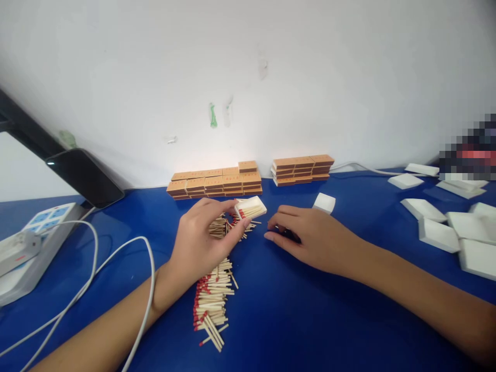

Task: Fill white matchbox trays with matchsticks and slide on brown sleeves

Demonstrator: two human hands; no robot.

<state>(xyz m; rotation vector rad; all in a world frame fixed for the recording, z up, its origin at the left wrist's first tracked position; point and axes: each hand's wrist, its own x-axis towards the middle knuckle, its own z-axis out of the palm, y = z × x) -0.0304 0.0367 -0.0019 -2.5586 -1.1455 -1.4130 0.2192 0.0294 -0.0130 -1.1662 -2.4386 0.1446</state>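
Observation:
Between thumb and fingers, my left hand [207,230] grips a small white matchbox tray [256,203] that has several red-headed matches lying in it. Below and behind this hand a long pile of loose matches [213,294] runs over the blue table, partly covered by the hand. My right hand [306,232] is just right of the tray and apart from it, low over the table. Its fingers are curled with thumb and fingertips close; whether anything small is between them I cannot make out. Just beyond its knuckles lies a white tray [324,202].
Orange-brown matchboxes stand in a left stack [215,182] and a right stack [302,169] along the wall. Several white trays [439,235] are scattered at the right. A phone [85,178] leans at the left, beside a power strip [42,243] and a looping white cable [149,253].

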